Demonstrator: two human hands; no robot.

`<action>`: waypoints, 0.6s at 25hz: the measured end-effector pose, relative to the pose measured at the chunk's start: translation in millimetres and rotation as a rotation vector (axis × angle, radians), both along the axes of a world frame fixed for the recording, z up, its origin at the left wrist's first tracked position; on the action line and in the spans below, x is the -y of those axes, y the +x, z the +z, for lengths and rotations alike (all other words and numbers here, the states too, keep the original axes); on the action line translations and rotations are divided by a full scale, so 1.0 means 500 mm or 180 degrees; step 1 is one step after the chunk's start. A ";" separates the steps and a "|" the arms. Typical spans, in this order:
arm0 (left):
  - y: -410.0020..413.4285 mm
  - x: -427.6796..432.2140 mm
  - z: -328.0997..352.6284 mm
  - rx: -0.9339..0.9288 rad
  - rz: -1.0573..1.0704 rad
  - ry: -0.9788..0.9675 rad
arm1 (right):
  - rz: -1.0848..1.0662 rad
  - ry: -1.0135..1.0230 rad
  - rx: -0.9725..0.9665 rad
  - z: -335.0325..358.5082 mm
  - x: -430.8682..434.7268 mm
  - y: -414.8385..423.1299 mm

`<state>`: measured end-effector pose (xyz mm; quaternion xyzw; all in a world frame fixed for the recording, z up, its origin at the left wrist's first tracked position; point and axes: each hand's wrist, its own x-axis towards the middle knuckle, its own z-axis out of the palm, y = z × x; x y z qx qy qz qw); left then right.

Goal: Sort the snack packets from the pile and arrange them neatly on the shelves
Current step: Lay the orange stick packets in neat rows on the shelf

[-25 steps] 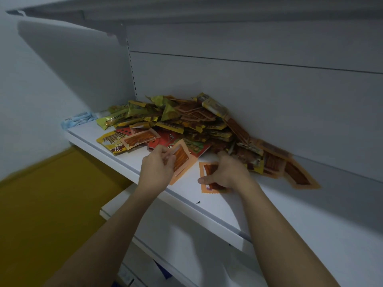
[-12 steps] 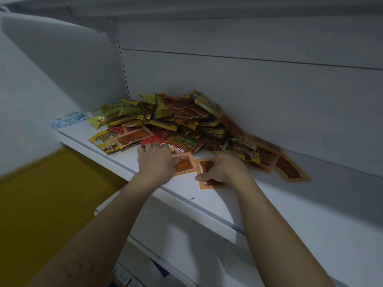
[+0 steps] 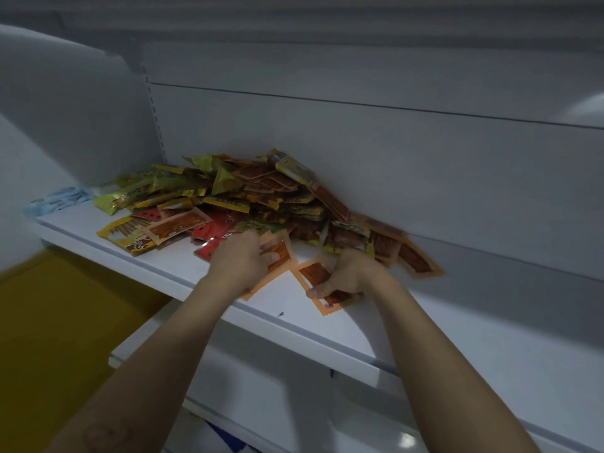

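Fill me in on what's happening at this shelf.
A person is working through a pile of snack packets heaped on a white shelf against its back panel. The left hand grips an orange-edged packet at the pile's front edge. The right hand holds a second orange-edged packet flat on the shelf beside it. No neat rows show yet; most packets lie mixed in the heap.
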<state>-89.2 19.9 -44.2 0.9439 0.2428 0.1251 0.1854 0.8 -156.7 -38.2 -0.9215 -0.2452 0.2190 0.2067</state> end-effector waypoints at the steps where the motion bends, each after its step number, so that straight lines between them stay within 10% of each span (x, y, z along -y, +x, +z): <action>1: 0.007 0.008 0.007 0.0179 -0.0090 -0.0238 | -0.0053 0.0053 0.0004 -0.006 0.017 0.002; 7: 0.094 0.110 0.027 0.0944 -0.0491 -0.1208 | -0.1003 0.1043 0.0484 0.019 0.192 0.089; 15: 0.256 0.329 -0.020 0.0411 -0.1131 0.0030 | -0.2051 0.1048 0.1008 -0.057 0.270 0.171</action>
